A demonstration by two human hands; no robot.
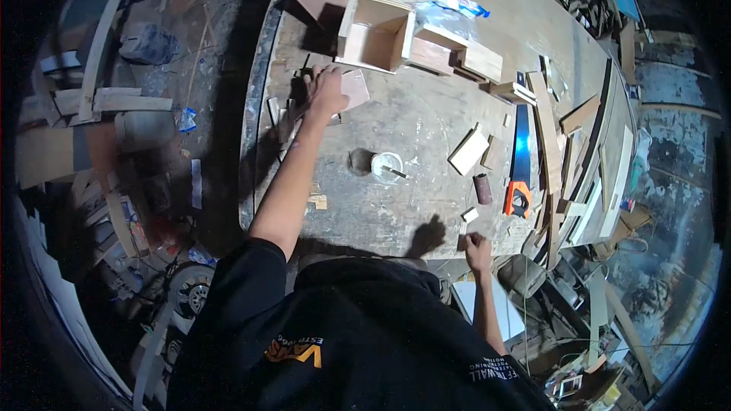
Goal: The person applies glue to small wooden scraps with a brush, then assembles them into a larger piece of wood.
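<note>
My left hand [326, 93] reaches across the workbench with its fingers apart, bent down over small wood pieces. Next to its thumb side lies a thin, pale flat wood piece [356, 87]. Just beyond it stands an open wooden box [375, 33]. My right hand [478, 252] is closed by the near edge of the bench; whatever its fingers may hold is too small to make out. Close to it are a small white block [470, 215] and a dark reddish-brown roll [482, 189]. A white cup [387, 167] with a stick in it stands between my hands.
A handsaw [519, 183] with an orange-and-black handle lies on the right of the workbench [358, 221], beside long wood strips [544, 129]. Wood blocks [469, 150] lie left of the saw. A plastic bag [453, 11] rests behind the box. Scrap wood clutters the floor at both sides.
</note>
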